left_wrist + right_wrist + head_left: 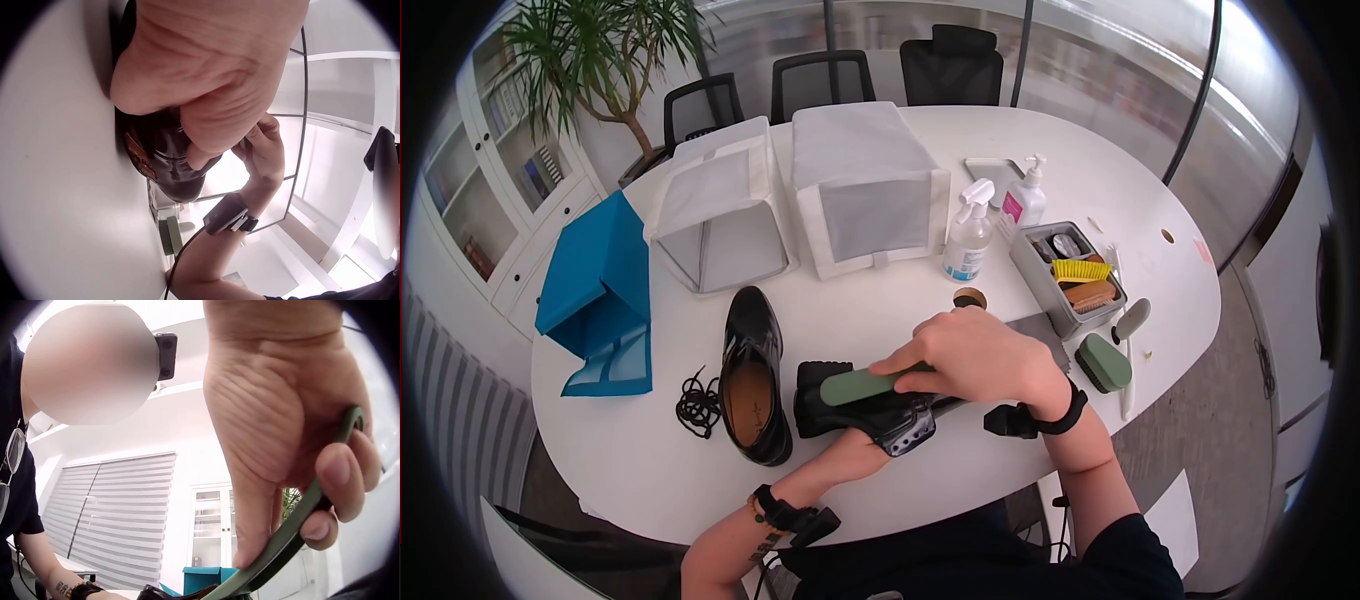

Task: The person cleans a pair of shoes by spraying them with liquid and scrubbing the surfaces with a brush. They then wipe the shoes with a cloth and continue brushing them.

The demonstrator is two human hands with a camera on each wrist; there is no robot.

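Held shoe (868, 415): black, glossy, near the front edge of the white table (640, 440), just right of a second black shoe (762, 335).

Left hand (858, 458): grips the held shoe from the front side. One fingertip bends onto the glossy upper; the remaining fingers are hidden, so their spacing cannot be told.

Right hand (975, 355): pinches the green brush (855, 388) above the held shoe. One digit lies nearly straight along the handle — at least two others curl round its opposite side. Brush end overlaps the shoe in the head view; bristle contact cannot be told.

Second shoe: upright, toe pointing away from the person. Coiled black laces (698, 405) lie just left of it.

Right side of table: grey bin (1048, 285) with a yellow brush (1080, 271) and a brown brush (1090, 294) inside; another green brush (1104, 362) stands nearby. Spray bottle (968, 245) and pump bottle (1027, 203) stand beyond.

Far side: two pale fabric boxes (865, 150); teal box (600, 270) at left.
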